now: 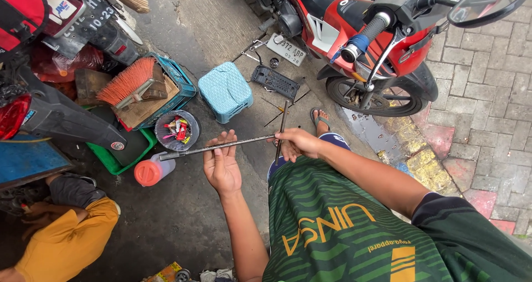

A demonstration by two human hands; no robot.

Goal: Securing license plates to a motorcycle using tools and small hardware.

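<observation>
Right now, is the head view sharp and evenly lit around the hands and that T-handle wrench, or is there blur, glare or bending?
Head view: soft, even daylight, faint shadows; left hand, right hand and T-handle wrench are sharp, no motion blur; slight glare on the red motorcycle; wide-angle bending toward the edges.

a single head-worn camera looks steeply down from standing height, close over the wearer's green jersey (354, 226) and outstretched forearms. the wide view faces a grey pavement (183, 215), taking in a red motorcycle (354, 32) at top and brick paving (487, 110) at right.
</observation>
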